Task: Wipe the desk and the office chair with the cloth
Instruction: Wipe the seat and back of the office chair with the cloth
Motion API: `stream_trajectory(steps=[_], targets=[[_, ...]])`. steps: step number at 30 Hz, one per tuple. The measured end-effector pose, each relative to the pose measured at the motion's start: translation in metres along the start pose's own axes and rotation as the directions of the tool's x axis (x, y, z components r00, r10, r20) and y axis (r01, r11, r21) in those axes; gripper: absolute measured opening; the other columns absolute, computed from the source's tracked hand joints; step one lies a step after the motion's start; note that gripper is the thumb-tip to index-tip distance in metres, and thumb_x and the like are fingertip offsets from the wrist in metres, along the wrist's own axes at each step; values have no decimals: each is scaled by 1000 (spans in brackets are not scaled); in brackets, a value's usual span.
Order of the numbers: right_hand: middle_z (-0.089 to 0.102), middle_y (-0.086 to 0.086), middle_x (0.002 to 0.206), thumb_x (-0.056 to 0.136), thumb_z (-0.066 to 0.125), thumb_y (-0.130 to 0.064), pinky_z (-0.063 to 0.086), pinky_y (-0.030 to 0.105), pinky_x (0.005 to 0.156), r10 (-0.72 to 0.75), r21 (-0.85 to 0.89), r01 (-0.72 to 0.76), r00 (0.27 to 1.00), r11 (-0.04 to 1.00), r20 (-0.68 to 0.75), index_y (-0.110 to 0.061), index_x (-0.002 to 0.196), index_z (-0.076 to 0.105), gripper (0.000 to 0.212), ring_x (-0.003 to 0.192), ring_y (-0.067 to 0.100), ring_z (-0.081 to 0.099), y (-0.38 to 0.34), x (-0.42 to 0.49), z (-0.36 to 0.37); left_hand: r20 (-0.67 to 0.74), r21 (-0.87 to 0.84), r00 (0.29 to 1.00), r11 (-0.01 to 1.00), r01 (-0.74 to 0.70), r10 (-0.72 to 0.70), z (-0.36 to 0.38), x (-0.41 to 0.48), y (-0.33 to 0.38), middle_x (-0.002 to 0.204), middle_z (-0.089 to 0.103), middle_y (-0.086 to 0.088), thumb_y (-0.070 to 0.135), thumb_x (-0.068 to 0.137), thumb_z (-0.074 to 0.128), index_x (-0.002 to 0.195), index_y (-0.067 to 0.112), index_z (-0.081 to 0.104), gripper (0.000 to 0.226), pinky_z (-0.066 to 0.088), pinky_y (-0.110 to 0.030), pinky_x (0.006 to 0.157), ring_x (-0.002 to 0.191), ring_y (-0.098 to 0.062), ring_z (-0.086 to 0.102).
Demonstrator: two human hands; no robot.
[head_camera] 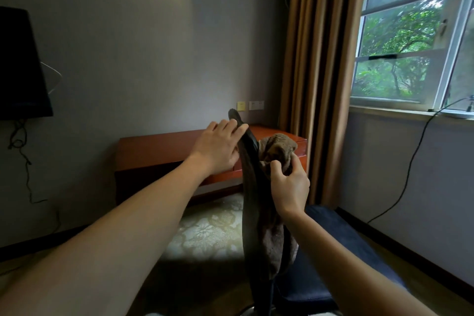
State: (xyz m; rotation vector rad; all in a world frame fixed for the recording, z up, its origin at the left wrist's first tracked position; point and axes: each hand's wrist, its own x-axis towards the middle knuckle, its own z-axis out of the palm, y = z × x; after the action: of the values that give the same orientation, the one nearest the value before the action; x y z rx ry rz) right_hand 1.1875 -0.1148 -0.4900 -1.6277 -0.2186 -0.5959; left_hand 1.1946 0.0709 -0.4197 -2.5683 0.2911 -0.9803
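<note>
The office chair's dark backrest (252, 187) stands edge-on in the middle of the view, with its dark blue seat (331, 251) to the right. My left hand (218, 146) grips the top of the backrest from the left. My right hand (289, 185) is shut on a brown fluffy cloth (278, 147), pressed against the right face of the backrest; more of the cloth hangs lower down along it. The reddish wooden desk (159, 151) stands behind, against the grey wall.
A brown curtain (318, 72) hangs right of the desk beside a window (410, 41). A black cable (400, 187) runs down from the sill to the floor. A dark screen (18, 64) hangs on the left wall. Patterned pale carpet (207, 228) covers the floor.
</note>
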Motion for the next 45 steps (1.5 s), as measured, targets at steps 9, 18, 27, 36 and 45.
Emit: stream_trajectory(steps=[9,18,27,36,45], targets=[[64,-6,128,88,62,-41,48,42,106,-3,19,4,999,1000,-40,-28,141,53,55,117,12,58,-1,-16,-20,20,-137,999,990,-28,31,-11,15,25,149,34,-13,8,90,55,142,16,39,55,27,-42,118,141,-33,31],[50,-14,116,89,71,-22,31,1,98,-37,141,51,994,989,-103,-27,136,51,52,101,-9,49,-13,-26,-43,-46,-188,991,973,-131,124,-40,19,57,127,55,-7,9,91,60,131,15,47,42,38,-33,108,120,-25,50],[28,-1,135,81,56,-33,23,29,113,-77,143,108,976,984,-204,-23,151,29,75,131,14,28,-12,-41,-67,-81,-49,967,968,-246,241,-55,34,102,124,52,-8,36,90,58,128,14,42,47,35,-44,101,111,-30,51],[24,15,143,90,60,-15,25,43,110,-147,-89,123,928,988,-342,-26,145,23,67,130,30,25,2,-27,-95,-247,-209,929,921,-329,276,-55,43,131,123,54,-5,46,92,54,131,14,49,51,34,-42,101,113,-27,50],[18,24,150,92,62,-9,29,61,113,-468,-449,365,872,815,-141,-20,148,20,71,136,45,25,29,-36,-108,-124,-386,985,908,-163,124,-40,37,105,152,42,-5,42,99,45,149,13,36,58,17,-42,120,143,-22,33]])
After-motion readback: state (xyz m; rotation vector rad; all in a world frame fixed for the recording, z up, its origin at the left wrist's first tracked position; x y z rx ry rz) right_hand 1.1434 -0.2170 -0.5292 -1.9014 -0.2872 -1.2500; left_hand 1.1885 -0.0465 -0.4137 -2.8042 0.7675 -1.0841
